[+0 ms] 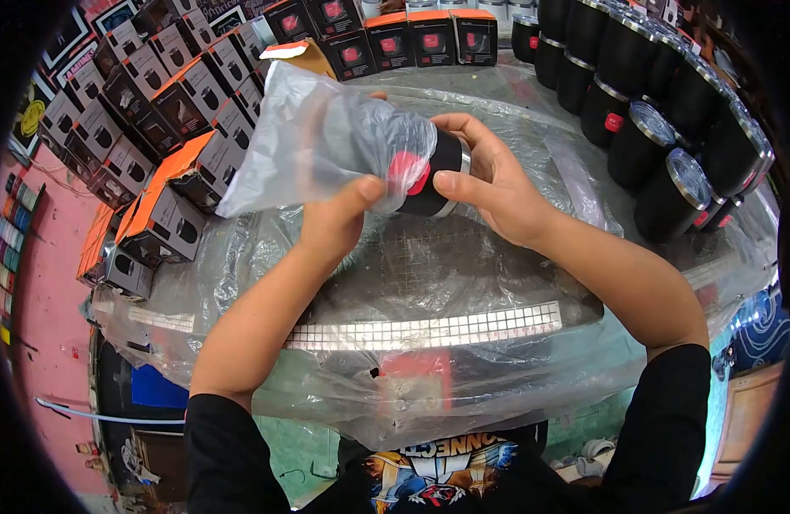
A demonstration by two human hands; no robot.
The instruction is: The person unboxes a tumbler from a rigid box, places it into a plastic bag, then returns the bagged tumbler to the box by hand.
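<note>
A black tumbler (447,163) with a red label lies on its side between my hands, above the plastic-covered table. A clear plastic bag (279,141) covers the tumbler's left part, and its loose end spreads to the upper left. My left hand (348,201) grips the bagged part, thumb in front and the other fingers mostly hidden behind the bag. At the tumbler's silver-edged right end, my right hand (498,184) is closed round it, thumb on the near side near the label.
Printed tumbler boxes (168,223) are stacked along the left, some with orange flaps raised. More boxes (391,43) line the back. Several black tumblers (673,193) stand at the right. A white gridded strip (429,332) lies near the table's front edge.
</note>
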